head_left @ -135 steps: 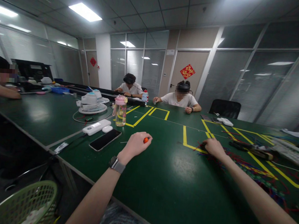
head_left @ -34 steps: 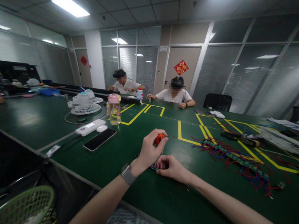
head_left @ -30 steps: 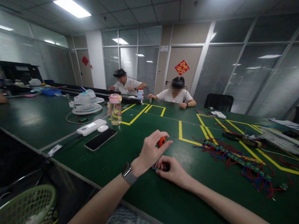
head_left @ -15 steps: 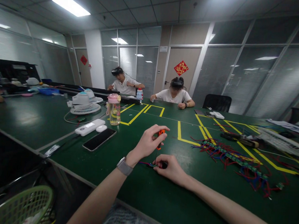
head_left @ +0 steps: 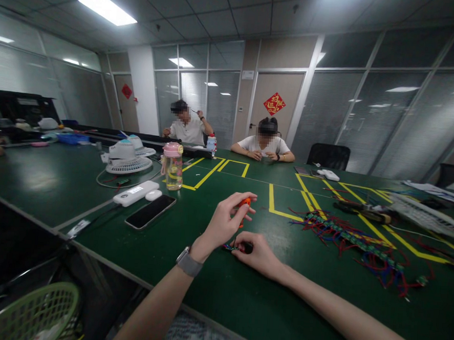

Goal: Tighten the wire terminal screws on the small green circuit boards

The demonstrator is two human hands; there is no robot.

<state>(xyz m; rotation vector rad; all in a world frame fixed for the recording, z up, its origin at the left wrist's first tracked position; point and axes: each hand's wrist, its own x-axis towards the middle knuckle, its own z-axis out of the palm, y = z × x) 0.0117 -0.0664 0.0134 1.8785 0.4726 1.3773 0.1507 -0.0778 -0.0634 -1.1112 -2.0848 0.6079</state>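
My left hand (head_left: 224, 220), with a watch on the wrist, is closed on a small screwdriver (head_left: 247, 202). Its orange handle is held upright between thumb and fingers, and its thin shaft points down. Just below and to the right, my right hand (head_left: 257, 253) rests on the table and pinches a small green circuit board (head_left: 228, 247) with wires. The fingertips hide much of the board. Whether the tip touches the board I cannot tell.
Right of my hands lies a row of wired circuit boards (head_left: 361, 241). A phone (head_left: 151, 211), a white power bank (head_left: 136, 192), a bottle (head_left: 172, 166) and white fans (head_left: 130, 156) stand to the left. Two co-workers sit across the green table (head_left: 203, 302). A green basket (head_left: 34, 307) is below the edge.
My left hand has shifted slightly, its outer fingers spreading a little; my right hand stays in place. One co-worker has raised an arm, and the other has brought both hands together.
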